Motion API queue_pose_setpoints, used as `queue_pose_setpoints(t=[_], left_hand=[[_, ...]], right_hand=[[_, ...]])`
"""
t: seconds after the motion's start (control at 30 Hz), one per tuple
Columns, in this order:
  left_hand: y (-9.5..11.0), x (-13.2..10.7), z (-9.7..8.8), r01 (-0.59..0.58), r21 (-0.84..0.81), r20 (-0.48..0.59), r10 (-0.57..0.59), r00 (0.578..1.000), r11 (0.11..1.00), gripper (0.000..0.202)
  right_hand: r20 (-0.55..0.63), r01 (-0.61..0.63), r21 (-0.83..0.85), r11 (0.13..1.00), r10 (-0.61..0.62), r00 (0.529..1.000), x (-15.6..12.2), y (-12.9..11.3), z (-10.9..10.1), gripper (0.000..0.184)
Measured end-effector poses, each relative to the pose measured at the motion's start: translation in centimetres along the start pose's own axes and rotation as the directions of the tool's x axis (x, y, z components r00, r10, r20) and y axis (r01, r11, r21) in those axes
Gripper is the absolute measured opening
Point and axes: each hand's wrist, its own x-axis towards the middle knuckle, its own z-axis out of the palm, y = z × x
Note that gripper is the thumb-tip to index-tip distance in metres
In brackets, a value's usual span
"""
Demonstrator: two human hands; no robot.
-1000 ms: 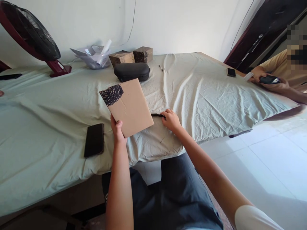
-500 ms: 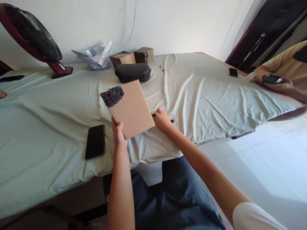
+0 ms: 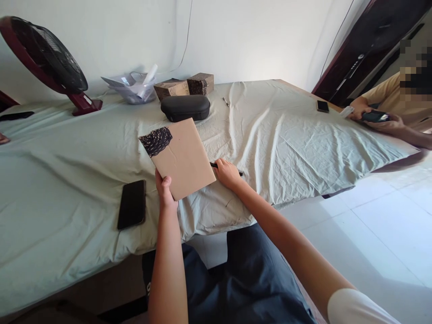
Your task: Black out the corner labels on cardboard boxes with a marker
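My left hand (image 3: 164, 191) grips a square brown cardboard piece (image 3: 185, 157) at its lower left edge, thumb on the front face. It is tilted up above the cloth, and its depth cannot be made out. Dense black scribbled loops cover its upper left corner; the rest of the face is plain. Just right of the cardboard, my right hand (image 3: 227, 172) is closed around a slim black pen (image 3: 213, 165) close to the cloth. Both ends of the pen stick out past the hand, while its middle is hidden under the fingers.
A black phone (image 3: 132, 204) lies left of my left hand. Behind the cardboard are a black zip case (image 3: 185, 108), patterned boxes (image 3: 200, 83), a clear plastic basket (image 3: 137, 92) and a fan (image 3: 47, 58). At right, a person holds a dark object (image 3: 375, 116) near another phone (image 3: 322, 106).
The view has shifted slightly, so the table and its objects sit a little lower. More of the pen's left end shows beside my right hand. My left hand keeps the same hold on the cardboard.
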Motion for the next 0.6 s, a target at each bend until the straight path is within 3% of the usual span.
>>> queue_pose_setpoints(t=[0.6], left_hand=[[-0.76, 0.22, -0.66, 0.014, -0.017, -0.006, -0.014, 1.0, 1.0, 0.075]], right_hand=[[-0.025, -0.005, 0.048, 0.999, 0.006, 1.0, -0.36, -0.04, -0.4, 0.022]])
